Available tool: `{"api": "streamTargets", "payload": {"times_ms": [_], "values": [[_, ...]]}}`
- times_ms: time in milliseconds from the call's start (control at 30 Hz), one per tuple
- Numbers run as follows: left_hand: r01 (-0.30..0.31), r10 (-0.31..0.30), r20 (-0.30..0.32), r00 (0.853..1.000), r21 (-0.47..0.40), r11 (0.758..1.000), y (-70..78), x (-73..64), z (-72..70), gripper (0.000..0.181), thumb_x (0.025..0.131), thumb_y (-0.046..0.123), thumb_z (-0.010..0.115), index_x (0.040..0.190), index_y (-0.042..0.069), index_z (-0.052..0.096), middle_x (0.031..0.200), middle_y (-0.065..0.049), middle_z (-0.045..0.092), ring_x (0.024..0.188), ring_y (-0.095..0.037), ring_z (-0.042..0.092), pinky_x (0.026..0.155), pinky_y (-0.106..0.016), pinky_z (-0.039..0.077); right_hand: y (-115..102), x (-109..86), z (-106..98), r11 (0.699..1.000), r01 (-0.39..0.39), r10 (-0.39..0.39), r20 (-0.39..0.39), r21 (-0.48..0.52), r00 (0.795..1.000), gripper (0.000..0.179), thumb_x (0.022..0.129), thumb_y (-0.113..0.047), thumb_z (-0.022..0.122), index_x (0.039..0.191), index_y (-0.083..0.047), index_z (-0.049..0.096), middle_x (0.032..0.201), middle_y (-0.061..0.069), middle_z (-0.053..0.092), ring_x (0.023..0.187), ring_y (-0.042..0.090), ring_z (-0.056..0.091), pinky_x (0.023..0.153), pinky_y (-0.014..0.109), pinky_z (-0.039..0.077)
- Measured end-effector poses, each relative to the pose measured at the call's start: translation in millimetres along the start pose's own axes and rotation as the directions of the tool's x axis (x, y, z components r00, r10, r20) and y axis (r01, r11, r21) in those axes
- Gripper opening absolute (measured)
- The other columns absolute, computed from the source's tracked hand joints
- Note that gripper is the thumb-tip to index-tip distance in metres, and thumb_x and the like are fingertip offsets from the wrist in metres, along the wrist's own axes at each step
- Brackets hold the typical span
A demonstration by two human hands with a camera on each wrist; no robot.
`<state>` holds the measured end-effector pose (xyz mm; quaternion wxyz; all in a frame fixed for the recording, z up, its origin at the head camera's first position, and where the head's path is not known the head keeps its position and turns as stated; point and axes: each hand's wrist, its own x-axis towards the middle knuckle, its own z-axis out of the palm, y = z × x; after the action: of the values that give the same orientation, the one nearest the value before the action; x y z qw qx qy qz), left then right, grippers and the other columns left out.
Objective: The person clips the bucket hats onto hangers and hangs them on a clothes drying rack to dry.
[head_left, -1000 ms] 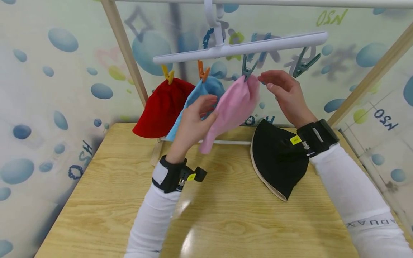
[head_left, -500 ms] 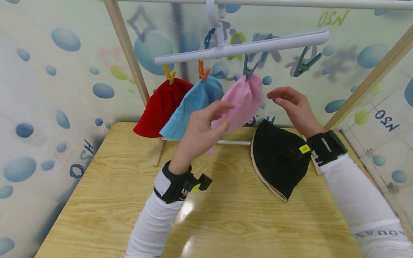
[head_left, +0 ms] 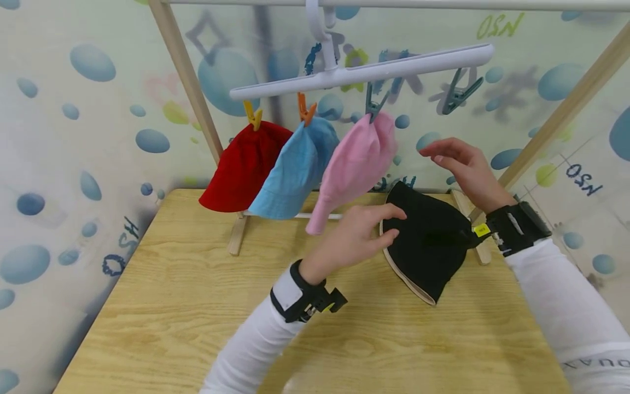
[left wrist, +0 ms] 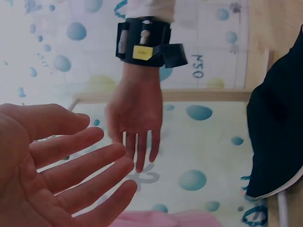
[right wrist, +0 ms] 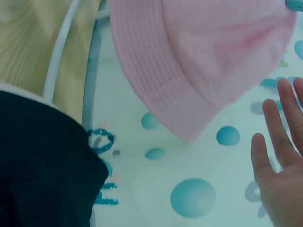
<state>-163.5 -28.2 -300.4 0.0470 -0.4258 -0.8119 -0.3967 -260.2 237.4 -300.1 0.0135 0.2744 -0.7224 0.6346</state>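
Note:
My left hand point(head_left: 351, 235) is in the air with relaxed fingers and holds nothing; in the head view its fingertips overlap the edge of a black bucket hat point(head_left: 425, 241) on the table. Higher up, my right hand point(head_left: 465, 167) hovers above that hat, empty, fingers loosely bent. A pink bucket hat point(head_left: 359, 158) hangs from a grey-green clothespin point(head_left: 375, 104), apart from both hands. To its left hang a light blue hat point(head_left: 297, 169) by an orange clothespin point(head_left: 306, 111) and a red hat point(head_left: 246, 167) by a yellow clothespin point(head_left: 253, 116).
The white hanger point(head_left: 364, 74) is hooked on a rail point(head_left: 418, 5) and tilts up to the right. Another grey-green clothespin point(head_left: 460, 93) hangs at its right end, gripping no hat. Wooden posts point(head_left: 184, 76) flank the hanger, standing on the wooden table point(head_left: 187, 317).
My left hand has let go of the pink hat and moved right and down towards the black hat. My right hand has drawn away from the pink hat, to the right and down.

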Motion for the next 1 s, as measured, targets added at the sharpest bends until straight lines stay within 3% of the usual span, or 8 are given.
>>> {"api": "streamTargets", "payload": {"times_ms": [67, 200, 267, 600, 667, 733, 867, 1000], "values": [[0.007, -0.007, 0.039, 0.999, -0.005, 1.000, -0.4, 0.6, 7.6, 0.026, 0.093, 0.005, 0.063, 0.118, 0.000, 0.062, 0.104, -0.008, 0.069, 0.069, -0.013, 0.057, 0.073, -0.017, 0.043, -0.6, -3.6, -4.9, 1.000, -0.011, 0.011, -0.002, -0.027, 1.000, 0.026, 0.100, -0.009, 0.051, 0.122, 0.002, 0.059, 0.117, 0.003, 0.063, 0.115, 0.020, 0.048, 0.095, 0.023, 0.035], [0.015, -0.018, 0.139, 0.990, 0.025, 1.000, -3.6, 3.8, 25.9, 0.025, 0.094, 0.008, 0.062, 0.119, 0.001, 0.061, 0.113, -0.007, 0.067, 0.095, -0.013, 0.062, 0.089, -0.016, 0.042, -1.2, -11.5, -15.9, 0.998, -0.033, 0.032, -0.006, -0.062, 0.999, 0.025, 0.100, -0.009, 0.051, 0.122, 0.002, 0.059, 0.117, 0.002, 0.063, 0.115, 0.017, 0.049, 0.093, 0.022, 0.036], [0.006, -0.013, 0.197, 0.980, 0.034, 0.999, -7.1, 6.0, 37.7, 0.025, 0.094, 0.009, 0.062, 0.118, 0.002, 0.061, 0.113, -0.007, 0.067, 0.097, -0.012, 0.062, 0.087, -0.014, 0.042, -0.3, -15.9, -20.9, 0.996, -0.045, 0.045, -0.003, -0.075, 0.999, 0.026, 0.101, -0.009, 0.050, 0.122, 0.002, 0.058, 0.117, 0.002, 0.063, 0.115, 0.017, 0.049, 0.093, 0.022, 0.036], [-0.035, 0.015, 0.423, 0.906, 0.041, 0.999, -30.3, 11.9, 101.1, 0.025, 0.095, 0.004, 0.057, 0.120, 0.004, 0.064, 0.113, -0.005, 0.067, 0.063, -0.005, 0.046, 0.064, -0.011, 0.036, 4.4, -27.0, -30.7, 0.990, -0.076, 0.080, 0.029, -0.117, 0.996, 0.021, 0.101, -0.006, 0.048, 0.115, 0.001, 0.062, 0.116, 0.002, 0.063, 0.111, 0.015, 0.051, 0.093, 0.020, 0.037], [-0.025, -0.010, 0.466, 0.885, 0.070, 0.997, -33.7, 13.1, 115.2, 0.028, 0.096, 0.000, 0.052, 0.122, 0.005, 0.063, 0.117, -0.003, 0.065, 0.072, -0.003, 0.051, 0.070, -0.009, 0.036, 5.7, -28.4, -31.3, 0.982, -0.089, 0.095, 0.027, -0.167, 0.995, 0.022, 0.101, -0.008, 0.048, 0.116, 0.001, 0.061, 0.117, 0.000, 0.063, 0.111, 0.014, 0.051, 0.093, 0.020, 0.037], [-0.015, -0.038, 0.508, 0.860, 0.100, 0.995, -35.7, 15.4, 129.6, 0.034, 0.097, -0.002, 0.048, 0.127, 0.006, 0.060, 0.127, -0.001, 0.061, 0.093, -0.001, 0.055, 0.082, -0.008, 0.036, 7.3, -30.2, -31.9, 0.974, -0.102, 0.108, 0.018, -0.203, 0.994, 0.022, 0.101, -0.009, 0.048, 0.117, 0.002, 0.060, 0.117, -0.002, 0.062, 0.112, 0.013, 0.051, 0.093, 0.019, 0.038], [-0.040, -0.072, 0.571, 0.818, 0.181, 0.983, -36.8, 19.4, 154.6, 0.039, 0.102, 0.008, 0.044, 0.140, 0.013, 0.049, 0.148, 0.000, 0.042, 0.131, -0.003, 0.037, 0.101, -0.012, 0.026, 11.5, -34.4, -32.3, 0.972, -0.108, 0.113, 0.013, -0.208, 0.994, 0.024, 0.102, -0.009, 0.047, 0.117, 0.006, 0.057, 0.119, -0.004, 0.061, 0.115, 0.012, 0.049, 0.093, 0.018, 0.037], [-0.078, -0.136, 0.592, 0.794, 0.322, 0.943, -37.7, 15.1, 168.8, 0.046, 0.103, 0.032, 0.044, 0.148, 0.024, 0.040, 0.155, 0.004, 0.030, 0.138, -0.008, 0.027, 0.109, -0.022, 0.023, 16.3, -36.0, -30.6, 0.977, -0.116, 0.124, 0.036, -0.177, 0.992, 0.025, 0.102, -0.009, 0.047, 0.118, 0.008, 0.056, 0.121, -0.003, 0.060, 0.117, 0.013, 0.048, 0.093, 0.019, 0.036]]}}
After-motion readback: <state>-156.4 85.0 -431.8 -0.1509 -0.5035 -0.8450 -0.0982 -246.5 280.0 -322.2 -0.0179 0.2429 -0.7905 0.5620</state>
